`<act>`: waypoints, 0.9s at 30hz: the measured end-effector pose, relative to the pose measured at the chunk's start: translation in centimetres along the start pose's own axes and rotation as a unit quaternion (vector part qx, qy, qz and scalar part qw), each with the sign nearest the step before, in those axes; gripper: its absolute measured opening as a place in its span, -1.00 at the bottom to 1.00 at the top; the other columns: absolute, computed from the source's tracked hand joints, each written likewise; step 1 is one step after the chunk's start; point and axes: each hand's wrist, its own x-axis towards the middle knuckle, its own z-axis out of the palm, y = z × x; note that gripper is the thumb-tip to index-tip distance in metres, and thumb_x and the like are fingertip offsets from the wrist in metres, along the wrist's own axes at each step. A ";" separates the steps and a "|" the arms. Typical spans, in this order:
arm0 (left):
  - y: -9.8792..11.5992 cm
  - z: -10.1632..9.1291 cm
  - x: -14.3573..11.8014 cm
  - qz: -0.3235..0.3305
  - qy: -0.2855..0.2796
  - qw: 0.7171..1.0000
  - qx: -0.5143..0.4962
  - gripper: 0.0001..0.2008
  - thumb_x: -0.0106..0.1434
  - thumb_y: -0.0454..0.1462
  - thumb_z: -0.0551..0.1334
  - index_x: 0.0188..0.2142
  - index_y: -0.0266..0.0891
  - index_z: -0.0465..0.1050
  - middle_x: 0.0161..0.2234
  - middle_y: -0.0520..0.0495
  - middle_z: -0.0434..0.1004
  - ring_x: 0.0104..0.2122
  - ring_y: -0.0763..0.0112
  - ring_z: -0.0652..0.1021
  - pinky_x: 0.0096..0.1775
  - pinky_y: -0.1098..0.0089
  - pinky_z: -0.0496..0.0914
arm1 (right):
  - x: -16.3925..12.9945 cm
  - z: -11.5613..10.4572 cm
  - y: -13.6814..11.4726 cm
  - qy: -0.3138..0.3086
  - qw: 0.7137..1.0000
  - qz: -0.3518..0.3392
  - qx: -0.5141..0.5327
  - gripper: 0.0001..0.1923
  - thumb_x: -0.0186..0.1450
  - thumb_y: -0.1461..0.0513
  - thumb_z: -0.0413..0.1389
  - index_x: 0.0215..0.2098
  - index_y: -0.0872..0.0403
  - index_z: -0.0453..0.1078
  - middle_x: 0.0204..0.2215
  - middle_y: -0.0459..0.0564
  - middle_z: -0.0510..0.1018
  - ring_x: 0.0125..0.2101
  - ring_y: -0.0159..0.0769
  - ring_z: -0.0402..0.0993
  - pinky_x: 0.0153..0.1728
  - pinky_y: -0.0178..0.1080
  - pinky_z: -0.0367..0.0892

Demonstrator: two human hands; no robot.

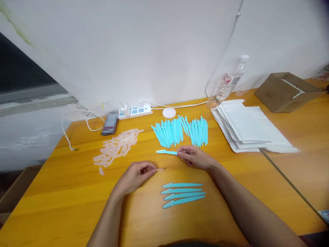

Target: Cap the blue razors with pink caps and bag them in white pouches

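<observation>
My right hand (191,156) pinches a turquoise eyebrow razor (169,152) by its handle, with the blade end pointing left. Lower and to the left, my left hand (140,175) has thumb and finger closed on a small translucent blade cap (160,169), which is apart from the razor. Several turquoise razors (183,195) lie in a row nearer to me, blade ends to the left. Behind my right hand is a larger spread of turquoise razors (171,132). A loose pile of translucent pinkish caps (118,145) lies left of it.
Along the wall are a white power strip (136,111) with cables, a pixelated dark object (110,122), a round white disc (169,113) and a clear plastic bottle (231,80). White envelopes (249,127) are stacked at the right, with an open cardboard box (285,92) beyond. A seam crosses the wooden table (64,206).
</observation>
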 end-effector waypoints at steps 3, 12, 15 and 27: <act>-0.8 -1.2 0.1 -0.063 0.088 0.989 -0.098 -0.60 0.22 0.05 0.32 -0.23 -0.25 0.59 -0.27 -0.12 0.66 -0.32 0.33 0.57 -0.25 0.39 0.41 | -0.2 0.1 -0.2 0.000 1.000 0.003 -0.024 -0.50 0.25 -0.18 0.19 -0.27 0.07 0.29 -0.62 -0.31 0.19 -0.67 -0.55 -0.01 -0.65 -0.37 -0.10; -0.9 -0.4 0.3 -0.081 0.091 0.986 -0.113 -0.57 0.20 0.06 0.34 -0.23 -0.29 0.59 -0.30 -0.10 0.63 -0.34 0.36 0.54 -0.29 0.43 0.36 | -0.6 0.4 -0.6 0.007 0.993 -0.003 -0.120 -0.50 0.30 -0.18 0.12 -0.26 0.09 0.35 -0.60 -0.26 0.23 -0.63 -0.53 0.03 -0.62 -0.37 -0.07; -1.2 -0.4 0.1 -0.076 0.095 0.987 -0.107 -0.58 0.21 0.05 0.33 -0.22 -0.28 0.59 -0.29 -0.09 0.63 -0.33 0.36 0.54 -0.28 0.44 0.36 | -0.7 0.4 -0.7 0.007 0.991 -0.004 -0.132 -0.51 0.30 -0.18 0.11 -0.26 0.08 0.36 -0.60 -0.26 0.24 -0.63 -0.52 0.03 -0.61 -0.37 -0.06; -0.4 0.4 0.3 -0.073 0.084 0.988 -0.109 -0.56 0.18 0.06 0.35 -0.23 -0.29 0.62 -0.32 -0.11 0.64 -0.35 0.34 0.56 -0.30 0.43 0.40 | -0.7 0.4 -0.6 -0.002 0.981 -0.027 -0.193 -0.52 0.34 -0.15 0.08 -0.29 0.10 0.41 -0.53 -0.21 0.23 -0.55 -0.48 0.04 -0.55 -0.36 -0.01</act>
